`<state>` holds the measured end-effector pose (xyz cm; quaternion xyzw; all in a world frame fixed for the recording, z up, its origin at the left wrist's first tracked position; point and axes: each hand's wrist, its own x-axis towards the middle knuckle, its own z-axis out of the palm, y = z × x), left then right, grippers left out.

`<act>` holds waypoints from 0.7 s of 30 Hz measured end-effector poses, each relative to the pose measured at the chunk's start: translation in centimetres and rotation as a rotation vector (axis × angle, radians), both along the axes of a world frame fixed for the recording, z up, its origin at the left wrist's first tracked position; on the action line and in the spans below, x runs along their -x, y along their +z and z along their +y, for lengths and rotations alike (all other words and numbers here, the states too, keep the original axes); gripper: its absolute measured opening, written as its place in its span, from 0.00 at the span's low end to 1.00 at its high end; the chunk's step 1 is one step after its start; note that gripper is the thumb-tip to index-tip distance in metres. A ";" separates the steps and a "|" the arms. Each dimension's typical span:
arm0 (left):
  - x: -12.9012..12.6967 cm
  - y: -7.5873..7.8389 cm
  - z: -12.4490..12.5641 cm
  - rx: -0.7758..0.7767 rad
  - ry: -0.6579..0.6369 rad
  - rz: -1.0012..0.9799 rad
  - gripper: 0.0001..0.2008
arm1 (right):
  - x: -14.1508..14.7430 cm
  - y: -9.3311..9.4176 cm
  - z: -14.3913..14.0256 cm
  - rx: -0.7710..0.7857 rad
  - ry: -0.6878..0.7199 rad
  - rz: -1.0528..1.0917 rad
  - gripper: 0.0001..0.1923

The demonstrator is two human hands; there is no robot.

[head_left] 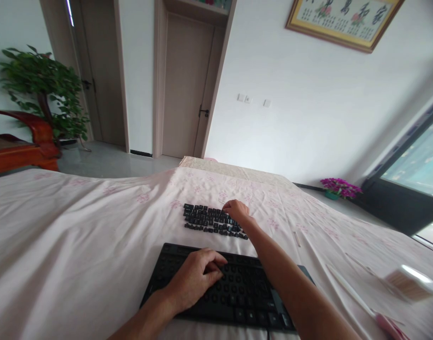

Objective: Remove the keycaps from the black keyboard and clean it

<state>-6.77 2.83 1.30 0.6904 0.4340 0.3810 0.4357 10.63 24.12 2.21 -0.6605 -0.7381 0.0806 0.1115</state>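
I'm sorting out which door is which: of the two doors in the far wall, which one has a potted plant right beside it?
The left door, the darker one. The potted plant stands just left of it, while the lighter right door has only bare wall around it.

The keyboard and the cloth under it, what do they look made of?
The keyboard looks like matte black plastic: dull, with moulded key wells. The cloth looks like thin woven fabric, perhaps cotton: soft wrinkles, with a printed pink pattern.

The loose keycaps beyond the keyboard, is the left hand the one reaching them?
No, the right hand reaches the loose keycaps; the left hand rests on the keyboard.
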 end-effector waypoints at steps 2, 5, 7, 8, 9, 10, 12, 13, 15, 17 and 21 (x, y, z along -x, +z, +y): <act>0.0 -0.2 0.0 -0.002 0.001 0.003 0.13 | -0.1 0.2 -0.2 -0.008 -0.003 0.010 0.09; 0.0 -0.4 0.1 -0.012 0.003 0.011 0.12 | -0.1 0.8 -0.9 -0.038 -0.013 0.042 0.10; 0.0 -0.4 0.2 -0.024 -0.001 0.016 0.12 | -0.1 1.5 -1.7 -0.057 -0.006 0.082 0.14; 0.0 -0.5 0.2 -0.030 -0.004 0.017 0.12 | -0.2 2.0 -2.2 -0.062 0.006 0.108 0.17; 0.0 -0.5 0.1 -0.037 -0.007 0.018 0.12 | -0.2 2.5 -3.0 -0.062 0.023 0.135 0.21; 0.0 -0.5 0.1 -0.043 -0.010 0.018 0.12 | -0.3 3.0 -3.9 -0.063 0.053 0.169 0.24; 0.0 -0.6 0.1 -0.054 -0.017 0.017 0.11 | -0.7 4.0 -6.2 -0.071 0.143 0.240 0.29; 0.0 -0.7 0.0 -0.059 -0.021 0.017 0.11 | -1.0 4.5 -7.6 -0.093 0.226 0.298 0.29; 0.0 -0.8 -0.1 -0.067 -0.025 0.027 0.11 | -1.8 5.2 -10.8 -0.117 0.337 0.355 0.28; -0.1 -0.9 -0.2 -0.086 -0.024 0.053 0.11 | -2.6 5.4 -13.9 -0.090 0.381 0.445 0.27; -0.4 -0.6 -0.6 -0.179 -0.031 0.136 0.12 | -3.9 4.6 -18.7 0.070 0.413 0.705 0.17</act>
